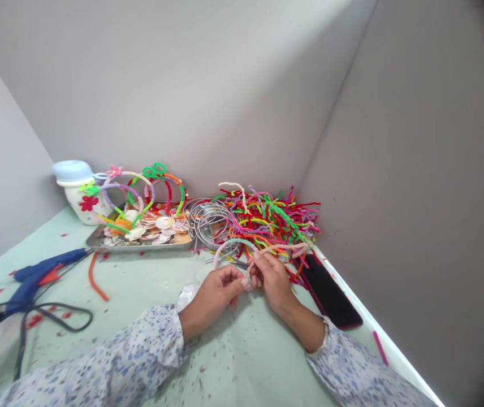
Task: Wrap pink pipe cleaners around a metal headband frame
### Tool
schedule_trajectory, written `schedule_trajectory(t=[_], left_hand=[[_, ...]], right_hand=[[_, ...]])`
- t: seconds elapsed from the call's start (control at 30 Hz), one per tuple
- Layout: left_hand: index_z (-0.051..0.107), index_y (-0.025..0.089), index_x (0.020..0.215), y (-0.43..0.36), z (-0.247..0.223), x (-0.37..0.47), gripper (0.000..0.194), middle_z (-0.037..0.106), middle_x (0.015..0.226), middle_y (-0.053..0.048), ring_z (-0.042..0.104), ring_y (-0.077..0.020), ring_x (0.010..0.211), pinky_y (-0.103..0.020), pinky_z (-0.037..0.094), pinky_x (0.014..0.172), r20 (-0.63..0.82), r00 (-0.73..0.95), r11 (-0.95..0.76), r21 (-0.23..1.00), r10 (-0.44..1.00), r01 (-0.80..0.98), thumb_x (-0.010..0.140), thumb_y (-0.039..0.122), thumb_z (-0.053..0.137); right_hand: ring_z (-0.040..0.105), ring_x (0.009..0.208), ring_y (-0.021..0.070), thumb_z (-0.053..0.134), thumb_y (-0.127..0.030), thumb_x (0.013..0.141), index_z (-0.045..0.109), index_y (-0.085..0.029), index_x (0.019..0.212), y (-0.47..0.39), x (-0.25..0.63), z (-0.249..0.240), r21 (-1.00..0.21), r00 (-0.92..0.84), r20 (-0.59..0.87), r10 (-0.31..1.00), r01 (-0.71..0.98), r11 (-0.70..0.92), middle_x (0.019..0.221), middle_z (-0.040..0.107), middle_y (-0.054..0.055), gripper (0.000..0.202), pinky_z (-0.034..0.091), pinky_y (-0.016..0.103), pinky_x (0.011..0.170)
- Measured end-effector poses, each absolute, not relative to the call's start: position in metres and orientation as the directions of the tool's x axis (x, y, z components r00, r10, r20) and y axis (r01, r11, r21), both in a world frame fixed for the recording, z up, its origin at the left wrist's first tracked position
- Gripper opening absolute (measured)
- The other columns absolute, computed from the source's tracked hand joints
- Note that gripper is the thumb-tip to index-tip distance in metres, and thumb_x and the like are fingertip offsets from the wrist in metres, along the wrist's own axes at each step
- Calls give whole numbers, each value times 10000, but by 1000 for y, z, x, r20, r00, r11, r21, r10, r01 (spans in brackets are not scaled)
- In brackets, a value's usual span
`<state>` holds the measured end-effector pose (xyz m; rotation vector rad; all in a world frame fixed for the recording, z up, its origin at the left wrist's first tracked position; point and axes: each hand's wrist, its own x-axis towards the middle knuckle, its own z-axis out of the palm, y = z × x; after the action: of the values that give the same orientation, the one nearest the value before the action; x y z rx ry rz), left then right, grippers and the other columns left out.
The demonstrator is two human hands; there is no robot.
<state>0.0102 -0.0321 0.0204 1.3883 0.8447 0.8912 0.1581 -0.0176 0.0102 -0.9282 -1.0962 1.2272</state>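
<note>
Over the pale green tabletop (242,356), my left hand (214,294) and right hand (273,280) pinch a pastel band (226,243), seemingly part-wrapped, its peach pipe cleaner (295,247) trailing, while decorated hoops (182,195) look finished.

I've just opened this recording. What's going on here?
A person is working a pale pink pipe cleaner with both bare hands, the left hand and right hand pinching close together above the table. A pale arc curves just behind them. Beyond lie a heap of bright pipe cleaners and coiled wire. Colorful hoops stand at the shell-filled tray. A glue gun lies to the left, a phone to the right.
</note>
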Motion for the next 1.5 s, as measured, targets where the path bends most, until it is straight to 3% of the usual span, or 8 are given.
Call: schedule_trajectory(t=[0.37, 0.53, 0.67, 0.83, 1.0, 1.17, 1.5], left_hand=[[472, 166, 740, -31, 11, 9, 223, 433, 541, 63, 364, -66, 450, -188, 284, 445, 38, 407, -43, 999, 913, 2, 825, 363, 534], [468, 166, 713, -32, 14, 9, 218, 433, 520, 61, 371, -68, 435, -192, 271, 436, 6, 389, -5, 1000, 921, -4, 826, 344, 524], [493, 157, 729, -34, 21, 8, 213, 475, 544, 45, 389, -70, 439, -198, 284, 439, -5, 424, 8, 1000, 906, -5, 823, 344, 531], [537, 140, 765, -37, 29, 7, 280, 516, 562, 24, 444, -80, 469, -200, 319, 461, 33, 458, -17, 999, 888, -38, 843, 407, 505], [542, 142, 753, -36, 28, 10, 259, 539, 612, 28, 438, -59, 431, -186, 360, 421, 0, 461, 41, 996, 887, -79, 743, 383, 636], [543, 143, 740, -35, 23, 12, 237, 494, 555, 52, 427, -52, 412, -180, 387, 407, -17, 456, 66, 994, 890, -90, 740, 358, 643], [566, 125, 737, -33, 19, 9, 257, 473, 539, 55, 417, -52, 411, -198, 415, 414, -9, 533, 63, 995, 846, -83, 718, 357, 676]], right_hand=[[435, 350, 57, 561, -377, 824, 583, -161, 693, -12, 162, 6, -925, -66, 80, 995, -376, 49, 507, 509, -48, 253, 352, 157, 324], [431, 377, 59, 603, -381, 799, 557, -184, 731, -10, 166, 9, -906, 73, 150, 986, -388, 167, 569, 525, -54, 213, 348, 153, 311], [422, 381, 60, 599, -392, 803, 553, -183, 722, -11, 166, 10, -910, 158, 191, 969, -342, 235, 524, 502, -61, 228, 362, 159, 341], [423, 396, 78, 566, -391, 828, 589, -174, 756, -22, 160, 14, -958, 22, 205, 979, -203, 205, 486, 484, -54, 230, 386, 189, 386], [455, 443, 92, 600, -391, 799, 617, -168, 716, -28, 155, 18, -975, -53, 207, 977, -88, 202, 512, 516, -36, 239, 390, 208, 440], [445, 420, 79, 562, -439, 819, 632, -162, 800, -22, 158, 13, -970, -13, 159, 987, -188, 154, 529, 506, -40, 286, 365, 191, 407], [430, 358, 57, 568, -466, 808, 614, -157, 736, -15, 160, 10, -950, -36, 92, 995, -301, 77, 484, 503, -54, 321, 310, 165, 358]])
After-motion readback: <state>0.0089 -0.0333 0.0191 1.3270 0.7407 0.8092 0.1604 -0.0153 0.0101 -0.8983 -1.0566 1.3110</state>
